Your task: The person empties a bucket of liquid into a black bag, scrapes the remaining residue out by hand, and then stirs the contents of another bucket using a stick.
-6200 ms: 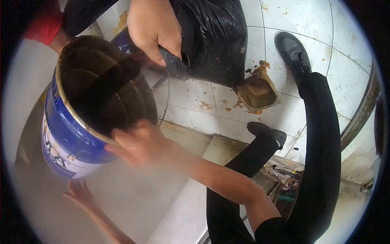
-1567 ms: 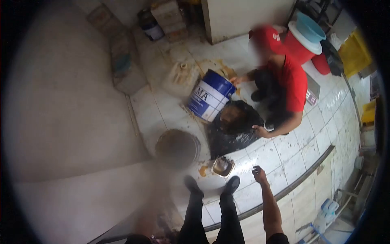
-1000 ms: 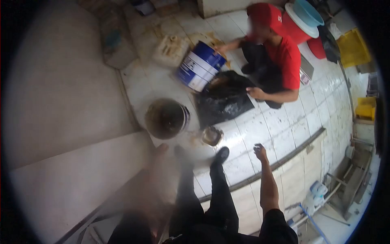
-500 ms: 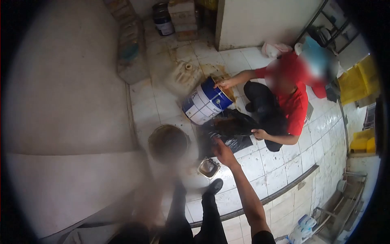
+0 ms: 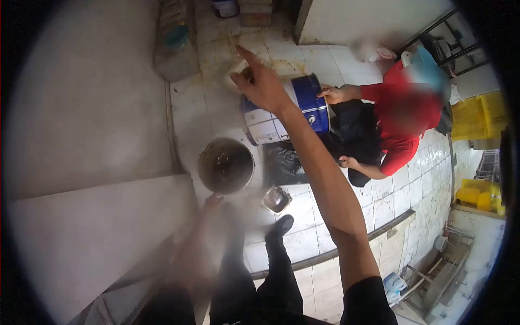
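The bucket [image 5: 225, 166] stands on the tiled floor [image 5: 387, 200], its round mouth facing up and dark inside. At its near rim is the left grip [image 5: 213, 201], low and blurred; I cannot tell whether its fingers touch the rim or are closed on anything. The right grip [image 5: 262, 84] is stretched out farther ahead, above the floor, index finger extended and thumb spread, released and holding nothing. Its hand partly covers a pale can [image 5: 237, 67], and the forearm crosses in front of a blue-and-white pail [image 5: 264, 129].

The pail lies tipped on its side, beyond the bucket and to its right. A crouching person in red [image 5: 398, 143] has one hand [image 5: 332, 94] at the pail's right end and the other [image 5: 349, 162] at a black bag [image 5: 283, 163], which is spread on the floor just below the pail. Nearer, between the bag and a dark shoe [image 5: 284, 223], sits a small square tray [image 5: 277, 200], brownish inside. Brown stains mark the tiles around the can. At the far right are yellow crates [image 5: 479, 194]; a pale ledge [image 5: 108, 233] runs along the left.
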Available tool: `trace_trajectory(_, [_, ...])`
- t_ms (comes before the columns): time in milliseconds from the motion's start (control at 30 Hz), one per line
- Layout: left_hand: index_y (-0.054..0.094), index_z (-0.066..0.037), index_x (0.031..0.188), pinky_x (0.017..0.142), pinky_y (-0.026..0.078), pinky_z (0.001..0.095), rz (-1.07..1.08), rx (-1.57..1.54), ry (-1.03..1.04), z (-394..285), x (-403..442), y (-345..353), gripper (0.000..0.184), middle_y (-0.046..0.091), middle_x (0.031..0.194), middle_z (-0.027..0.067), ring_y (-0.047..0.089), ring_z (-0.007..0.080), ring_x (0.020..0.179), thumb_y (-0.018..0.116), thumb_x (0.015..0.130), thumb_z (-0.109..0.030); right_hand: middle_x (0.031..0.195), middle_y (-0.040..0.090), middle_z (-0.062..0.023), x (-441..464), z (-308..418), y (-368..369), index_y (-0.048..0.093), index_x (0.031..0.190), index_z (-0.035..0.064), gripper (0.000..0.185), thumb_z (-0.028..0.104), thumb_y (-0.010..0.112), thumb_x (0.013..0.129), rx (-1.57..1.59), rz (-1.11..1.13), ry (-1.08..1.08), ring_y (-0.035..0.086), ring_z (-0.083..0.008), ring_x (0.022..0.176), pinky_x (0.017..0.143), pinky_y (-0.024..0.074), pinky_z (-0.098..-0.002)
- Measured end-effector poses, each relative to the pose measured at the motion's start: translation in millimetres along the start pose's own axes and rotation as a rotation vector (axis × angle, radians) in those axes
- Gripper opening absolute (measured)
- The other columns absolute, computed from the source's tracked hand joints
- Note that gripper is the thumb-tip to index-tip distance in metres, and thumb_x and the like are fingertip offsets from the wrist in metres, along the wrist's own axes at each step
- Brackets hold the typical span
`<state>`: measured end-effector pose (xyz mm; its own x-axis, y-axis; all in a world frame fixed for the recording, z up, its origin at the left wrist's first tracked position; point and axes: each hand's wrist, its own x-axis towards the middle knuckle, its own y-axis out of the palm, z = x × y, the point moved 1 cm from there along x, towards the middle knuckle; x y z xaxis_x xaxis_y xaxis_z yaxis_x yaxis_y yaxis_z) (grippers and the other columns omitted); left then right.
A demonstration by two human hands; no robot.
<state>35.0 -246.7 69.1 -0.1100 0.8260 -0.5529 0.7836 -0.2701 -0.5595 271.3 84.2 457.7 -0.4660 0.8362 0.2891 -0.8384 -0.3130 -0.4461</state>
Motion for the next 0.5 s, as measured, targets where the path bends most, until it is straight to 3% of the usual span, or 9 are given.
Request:
trace_trajectory(67, [0.058,-0.005,0.106,0.07,0.05,0.0327,-0.045,-0.127,0.01,17.8,2.6,-2.9,0.03,0.062,0.082,0.008,0.062,0.0167,0.073,0.056,0.091,-0.032,0.084,0.064,-0.0218,-37.8,-23.9,17.6,0.045,0.128,0.0037,0.047,0.022,0.055,0.086,-0.058,0.023,0.116,0.063,-0.0356,0.078,0.073,0.0477,-0.0408])
trace_trajectory(133, [0.058,-0.004,0.103,0.065,0.05,0.0303,-0.118,-0.139,0.078,47.3,27.5,-16.5,0.028,0.06,0.076,0.0055,0.059,0.0134,0.068,0.056,0.091,-0.029,0.071,0.061,-0.0127,-87.8,-52.8,43.6,0.055,0.116,0.0016,0.032,0.019,0.053,0.089,-0.014,0.103,0.289,0.058,-0.0174,0.065,0.066,0.0458,-0.0299])
trace_trajectory(167, [0.058,-0.003,0.101,0.063,0.049,0.029,-0.152,-0.11,0.131,58.9,39.9,-21.0,0.027,0.06,0.074,0.0048,0.058,0.012,0.067,0.056,0.091,-0.029,0.074,0.062,-0.0115,-116.7,-65.7,56.8,0.057,0.112,0.0011,0.028,0.016,0.053,0.089,0.037,0.08,0.317,0.057,-0.0147,0.067,0.066,0.0455,-0.0287])
trace_trajectory(233, [0.057,-0.003,0.099,0.059,0.048,0.0271,-0.196,-0.56,-0.089,33.0,36.1,-51.1,0.028,0.06,0.076,0.0047,0.058,0.0113,0.067,0.056,0.092,-0.03,0.082,0.064,-0.0086,-178.7,-82.0,74.3,0.06,0.108,0.0005,0.023,0.012,0.054,0.089,0.129,0.082,0.436,0.056,-0.0107,0.074,0.067,0.0457,-0.027])
trace_trajectory(267, [0.057,-0.003,0.099,0.059,0.048,0.0271,-0.175,-0.554,-0.102,35.4,42.5,-58.3,0.028,0.06,0.076,0.0047,0.058,0.0113,0.067,0.056,0.092,-0.03,0.087,0.064,-0.0071,-208.6,-91.7,80.6,0.06,0.107,0.0003,0.021,0.01,0.055,0.089,0.168,0.107,0.527,0.057,-0.0095,0.078,0.069,0.0461,-0.0263])
trace_trajectory(300, [0.057,-0.004,0.098,0.057,0.048,0.0266,-0.251,-0.583,0.026,39.2,45.1,-67.4,0.028,0.06,0.077,0.0044,0.058,0.0115,0.065,0.056,0.092,-0.031,0.095,0.064,-0.0047,-245.0,-108.8,91.1,0.061,0.106,-0.0005,0.019,0.007,0.056,0.089,0.191,0.088,0.655,0.057,-0.0084,0.084,0.071,0.047,-0.0252])
trace_trajectory(367, [0.057,-0.005,0.098,0.056,0.047,0.0261,-0.304,-0.606,0.171,46.7,64.0,-89.2,0.027,0.059,0.078,0.004,0.058,0.0117,0.064,0.057,0.091,-0.031,0.091,0.064,-0.0049,-290.0,-120.1,100.5,0.06,0.105,-0.0007,0.018,0.008,0.055,0.09,0.311,-0.076,0.714,0.058,-0.0095,0.082,0.068,0.0474,-0.0247])
trace_trajectory(433, [0.057,-0.006,0.1,0.054,0.046,0.0261,-0.196,-0.583,-0.015,30.9,73.3,-106.6,0.028,0.059,0.08,0.0031,0.058,0.011,0.064,0.058,0.091,-0.032,0.083,0.061,-0.0022,-316.2,-126.2,86.9,0.061,0.101,0.0016,0.014,0.006,0.054,0.09,0.206,-0.25,0.693,0.055,-0.0087,0.071,0.061,0.0457,-0.0244])
trace_trajectory(500, [0.057,-0.007,0.103,0.056,0.046,0.0254,-0.12,-0.631,-0.071,4.6,84.8,-117.0,0.029,0.06,0.081,0.0022,0.058,0.0105,0.066,0.058,0.091,-0.033,0.09,0.062,-0.0022,-327.3,-131.3,58.5,0.061,0.099,0.0028,0.013,0.008,0.059,0.087,0.055,-0.552,0.787,0.052,-0.0079,0.073,0.06,0.0426,-0.023])
